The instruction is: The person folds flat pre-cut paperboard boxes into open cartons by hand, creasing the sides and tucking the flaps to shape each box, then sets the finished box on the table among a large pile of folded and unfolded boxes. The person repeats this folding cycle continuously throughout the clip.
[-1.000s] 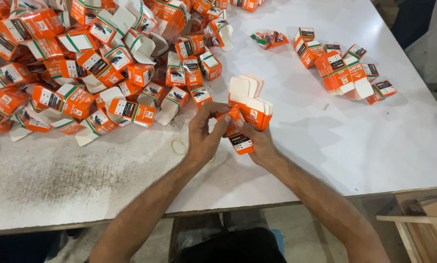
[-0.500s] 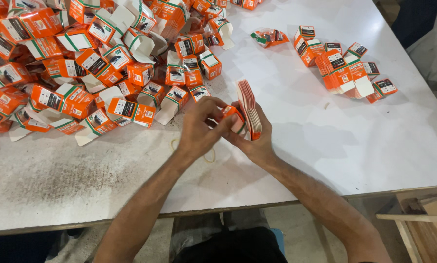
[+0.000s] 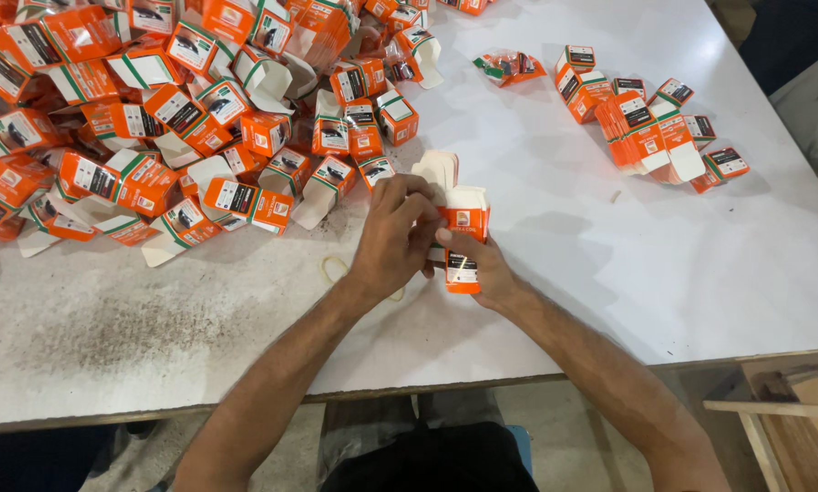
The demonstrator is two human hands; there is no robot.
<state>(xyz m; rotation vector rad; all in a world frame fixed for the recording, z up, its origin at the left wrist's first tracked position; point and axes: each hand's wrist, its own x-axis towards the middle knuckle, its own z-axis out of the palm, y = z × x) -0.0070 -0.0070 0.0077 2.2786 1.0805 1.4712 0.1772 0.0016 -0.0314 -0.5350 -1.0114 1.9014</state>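
You hold a small stack of flat orange cartons just above the white table, near its front edge and about in the middle. Their white flaps point to the far side, and one carton sticks out lower than the others, toward you. Your right hand supports the stack from below and from the right, with the fingers curled around it. Your left hand lies over the left side of the stack, with the fingertips closed on its upper edge. Both hands are closed on the stack, but how firm the hold is, I cannot tell.

The risk, in my judgement, is that the stack fans out. The cartons are thin and smooth, and the lowest one is already out of line, so if you loosen one hand it may slide free and drop on the table or over the near edge. The open flaps can also bend or tear if you press them too hard.

A rubber band lies on the table just left of your left wrist; your forearm may push it away.

Far left is a big pile of loose orange boxes, quite near your hands. A slipped carton may mix with it. On the far right, a smaller group of bundles lies well apart.
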